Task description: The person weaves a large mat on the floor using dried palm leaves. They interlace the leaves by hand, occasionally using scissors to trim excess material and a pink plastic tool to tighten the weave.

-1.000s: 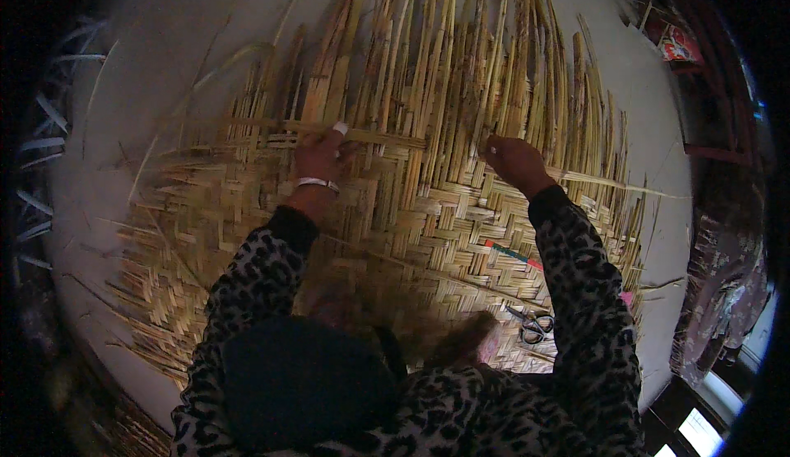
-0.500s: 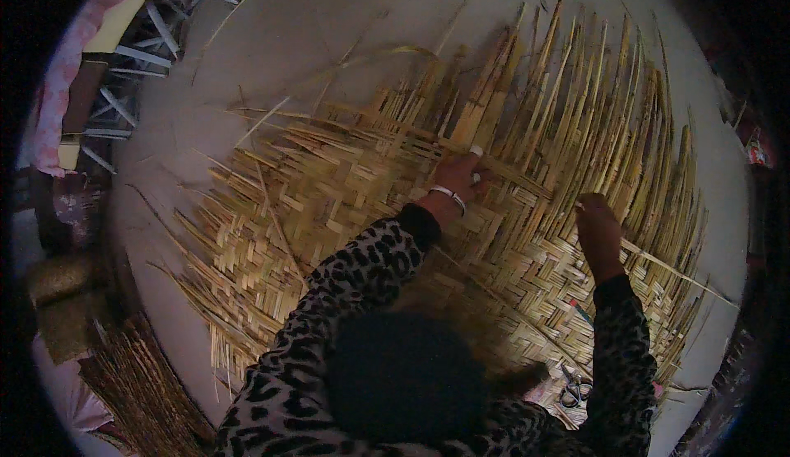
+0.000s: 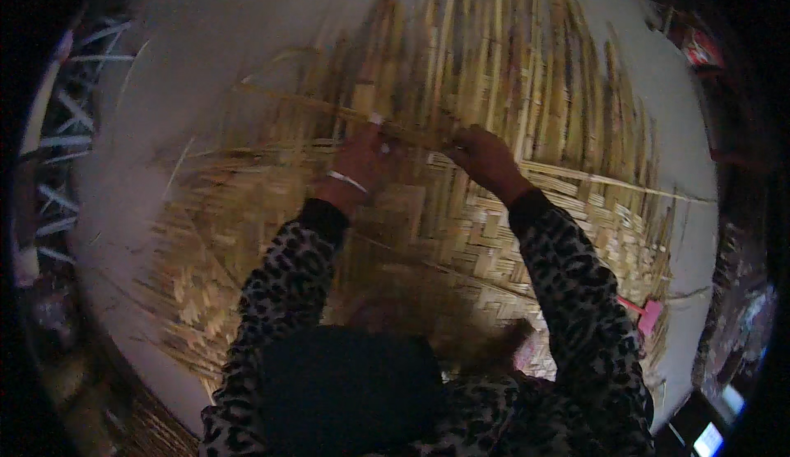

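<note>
Nearest: leopard-print sleeves (image 3: 568, 292) are seen coming up from the lower edge, dark lap between them. A pink object (image 3: 648, 315) is lying on the mat just right of the right forearm; too blurred to identify.

Under both forearms, the woven bamboo mat (image 3: 461, 235) is spread flat on the pale floor (image 3: 214, 37), finished weave nearest the body.

Left hand (image 3: 358, 160): closed on a long horizontal bamboo strip (image 3: 288, 100), white band at the wrist. Right hand (image 3: 485, 159): fingers curled down onto the same strip's right end; grip cannot be confirmed. Hands are near each other at the weave's working edge.

Beyond the hands: loose upright bamboo strips (image 3: 502, 53) are fanned away, unwoven, over the floor.
</note>
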### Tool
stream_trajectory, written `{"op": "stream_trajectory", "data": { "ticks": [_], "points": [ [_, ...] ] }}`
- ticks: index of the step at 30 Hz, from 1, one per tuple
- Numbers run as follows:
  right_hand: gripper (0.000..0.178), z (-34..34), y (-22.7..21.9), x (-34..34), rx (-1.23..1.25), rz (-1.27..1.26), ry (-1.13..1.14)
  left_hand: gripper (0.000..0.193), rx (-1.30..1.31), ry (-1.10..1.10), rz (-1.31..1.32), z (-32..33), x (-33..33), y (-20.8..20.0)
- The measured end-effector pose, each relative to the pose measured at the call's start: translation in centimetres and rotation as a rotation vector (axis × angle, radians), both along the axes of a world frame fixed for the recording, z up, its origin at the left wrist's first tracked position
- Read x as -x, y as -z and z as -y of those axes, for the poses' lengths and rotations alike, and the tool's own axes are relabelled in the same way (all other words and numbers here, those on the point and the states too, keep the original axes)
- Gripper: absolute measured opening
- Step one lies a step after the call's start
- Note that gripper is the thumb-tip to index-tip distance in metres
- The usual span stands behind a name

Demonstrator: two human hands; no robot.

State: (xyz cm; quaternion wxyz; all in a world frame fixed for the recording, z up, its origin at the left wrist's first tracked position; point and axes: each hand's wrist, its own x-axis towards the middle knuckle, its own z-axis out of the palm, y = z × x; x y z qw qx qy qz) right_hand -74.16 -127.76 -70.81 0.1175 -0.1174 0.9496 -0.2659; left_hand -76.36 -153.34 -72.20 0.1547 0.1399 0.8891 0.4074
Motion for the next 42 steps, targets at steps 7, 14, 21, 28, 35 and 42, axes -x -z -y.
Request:
{"op": "stream_trajectory", "data": {
  "ticks": [7, 14, 21, 28, 35, 42],
  "points": [
    [0.023, 1.1, -0.8, -1.1, 0.128, -0.094, 0.244, 0.045, -0.986, -0.283, 0.796, -4.0, 4.4, -0.7],
    [0.024, 1.1, -1.4, -1.3, 0.252, -0.009, 0.527, 0.048, 0.146, 0.141, 0.203, -7.8, 7.8, -1.5],
    [0.025, 0.9, -2.7, -2.1, 0.321, -0.093, 0.529, 0.051, 0.267, 0.213, 0.105, -9.1, 9.3, -0.9],
    [0.025, 0.6, -2.2, -2.2, 0.386, -0.071, 0.545, 0.039, -0.042, 0.193, 0.363, -8.0, 9.2, -0.1],
    [0.026, 1.3, 0.2, -1.4, 0.349, -0.011, 0.484, 0.037, -0.437, 0.09, 0.574, -6.6, 6.4, -1.6],
    [0.024, 0.4, 1.8, -1.3, 0.244, -0.038, 0.207, 0.031, -0.802, -0.323, 0.529, -4.2, 5.2, -1.2]
  ]
}}
